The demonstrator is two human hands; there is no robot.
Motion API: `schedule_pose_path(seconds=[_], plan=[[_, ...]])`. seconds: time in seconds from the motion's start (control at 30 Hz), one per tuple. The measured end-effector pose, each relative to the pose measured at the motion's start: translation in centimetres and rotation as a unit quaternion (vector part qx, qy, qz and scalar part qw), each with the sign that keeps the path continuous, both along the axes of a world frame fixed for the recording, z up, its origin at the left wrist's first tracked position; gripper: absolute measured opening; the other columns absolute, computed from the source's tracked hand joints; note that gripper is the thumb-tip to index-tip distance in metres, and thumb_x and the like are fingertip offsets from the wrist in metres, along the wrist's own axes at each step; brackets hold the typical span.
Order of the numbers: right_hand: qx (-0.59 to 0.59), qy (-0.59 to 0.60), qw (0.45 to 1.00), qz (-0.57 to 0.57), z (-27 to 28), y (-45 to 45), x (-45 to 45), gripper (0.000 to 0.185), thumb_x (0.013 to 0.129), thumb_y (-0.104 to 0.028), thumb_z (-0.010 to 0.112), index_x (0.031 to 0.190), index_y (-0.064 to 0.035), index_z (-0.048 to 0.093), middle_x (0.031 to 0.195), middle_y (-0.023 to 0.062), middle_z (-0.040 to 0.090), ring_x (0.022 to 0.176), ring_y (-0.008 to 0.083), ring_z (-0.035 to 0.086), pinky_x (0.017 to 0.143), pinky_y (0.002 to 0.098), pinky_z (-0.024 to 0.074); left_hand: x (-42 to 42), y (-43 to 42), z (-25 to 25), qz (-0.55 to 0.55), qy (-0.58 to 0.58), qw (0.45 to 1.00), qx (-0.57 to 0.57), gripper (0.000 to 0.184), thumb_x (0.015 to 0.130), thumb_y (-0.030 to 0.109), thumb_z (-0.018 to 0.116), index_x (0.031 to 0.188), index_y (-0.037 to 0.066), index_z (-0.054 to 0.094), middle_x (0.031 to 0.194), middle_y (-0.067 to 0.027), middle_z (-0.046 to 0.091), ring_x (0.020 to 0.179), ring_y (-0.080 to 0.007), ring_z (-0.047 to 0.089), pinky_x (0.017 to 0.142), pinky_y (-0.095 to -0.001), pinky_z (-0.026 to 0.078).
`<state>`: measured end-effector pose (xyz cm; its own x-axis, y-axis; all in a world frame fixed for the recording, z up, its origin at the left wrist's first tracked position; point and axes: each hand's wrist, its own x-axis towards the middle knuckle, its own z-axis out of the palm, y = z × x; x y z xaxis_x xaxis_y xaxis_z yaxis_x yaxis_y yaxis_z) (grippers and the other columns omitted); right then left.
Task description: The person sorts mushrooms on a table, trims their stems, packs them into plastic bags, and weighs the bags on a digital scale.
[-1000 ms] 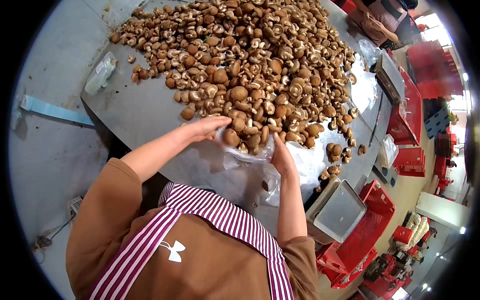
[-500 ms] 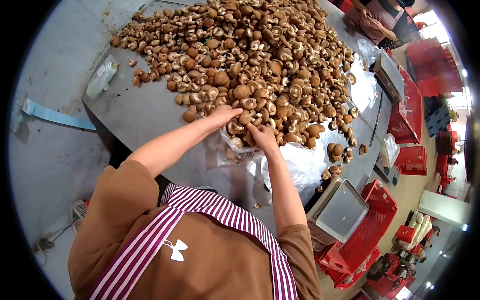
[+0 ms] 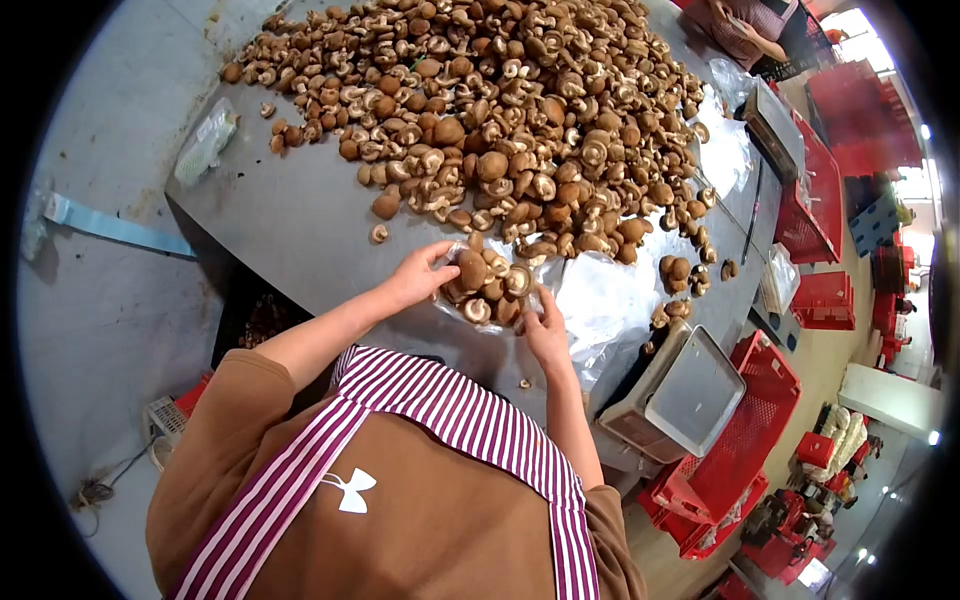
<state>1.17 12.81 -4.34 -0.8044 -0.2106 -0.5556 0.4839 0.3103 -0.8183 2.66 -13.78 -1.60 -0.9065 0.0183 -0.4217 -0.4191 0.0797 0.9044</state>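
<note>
A clear plastic bag [image 3: 452, 312] filled with brown shiitake mushrooms [image 3: 478, 312] is between my two hands at the table's near side. My left hand [image 3: 420, 274] grips the bag's left rim, its thumb and fingertips against a large mushroom cap. On the opposite side my right hand [image 3: 545, 330] is closed on the right rim, beside a mushroom showing its pale gills. Just beyond the bag rises a big heap of loose shiitake mushrooms [image 3: 510, 130]. Flattened plastic bags [image 3: 605, 295] lie to the right of my right hand.
A scale with a metal pan [image 3: 695, 390] stands at the right, beside a red crate [image 3: 755, 400]. Another scale [image 3: 775, 125] sits farther up the metal table [image 3: 270, 230]. A wrapped packet [image 3: 207, 140] lies at the left edge. A co-worker [image 3: 745, 30] stands across the table.
Both hands have drawn back from the heap toward my body with the bag. The bag's mouth now faces up, showing the mushrooms inside, and my hands have moved apart to its two sides.
</note>
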Motion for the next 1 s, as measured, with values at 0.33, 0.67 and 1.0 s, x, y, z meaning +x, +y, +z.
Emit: schedule_pose_path(seconds=[0.33,0.67,1.0], plan=[[-0.083,0.171,0.968,-0.164,5.3,0.1,4.1,0.024,0.098,-0.003,0.045,0.114,0.0002,0.063,0.098,0.0089,0.069,0.065,0.0092,0.060,0.060,0.0239,0.0494,3.6,0.1,0.9,-0.002,0.177,0.984,-0.030,0.024,0.098,0.013,0.051,0.114,0.000,0.065,0.084,-0.0022,0.065,0.067,-0.0085,0.058,0.060,-0.0244,0.048],[-0.100,0.183,0.949,-0.237,7.8,1.4,6.2,0.021,0.102,-0.011,0.045,0.115,-0.0012,0.058,0.094,0.0126,0.070,0.077,0.0136,0.063,0.067,0.0275,0.0491,5.6,-0.3,4.7,0.052,0.116,0.989,-0.075,0.025,0.099,0.017,0.052,0.089,-0.005,0.060,0.079,-0.0061,0.060,0.072,-0.0127,0.059,0.068,-0.0274,0.048],[-0.081,0.136,0.964,-0.215,4.7,2.2,6.6,0.017,0.100,-0.011,0.049,0.108,-0.0007,0.060,0.090,0.0093,0.070,0.068,0.0092,0.055,0.061,0.0244,0.0450,4.9,-1.0,2.3,0.032,0.146,0.969,-0.198,0.026,0.094,0.020,0.057,0.082,-0.002,0.057,0.074,-0.0132,0.056,0.065,-0.0203,0.054,0.060,-0.0357,0.042]])
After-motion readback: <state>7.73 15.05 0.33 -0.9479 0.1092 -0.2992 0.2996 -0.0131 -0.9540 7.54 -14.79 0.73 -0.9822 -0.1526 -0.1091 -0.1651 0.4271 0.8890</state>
